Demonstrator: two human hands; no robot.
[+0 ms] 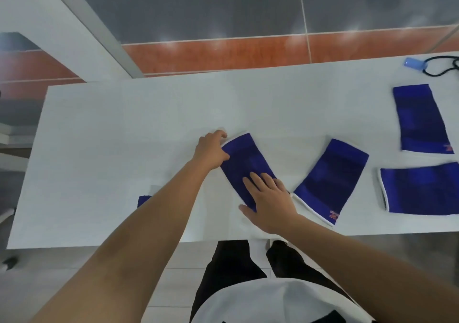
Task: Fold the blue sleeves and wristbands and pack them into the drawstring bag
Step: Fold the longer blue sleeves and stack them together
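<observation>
A blue sleeve (244, 162) lies flat and slanted on the white table (111, 136), in front of me. My left hand (211, 152) pinches its far left edge near the white-trimmed end. My right hand (269, 197) rests flat on its near end, fingers spread. Three more blue sleeves lie to the right: one slanted (331, 178), one at the right edge (422, 188), one farther back (421, 119). A small blue piece (143, 200) peeks out beside my left forearm. No drawstring bag can be made out.
A black cord (440, 65) with a light blue tag (414, 63) lies at the table's far right corner. The table's near edge runs just above my legs. Beyond the far edge lies a tiled grey and orange floor.
</observation>
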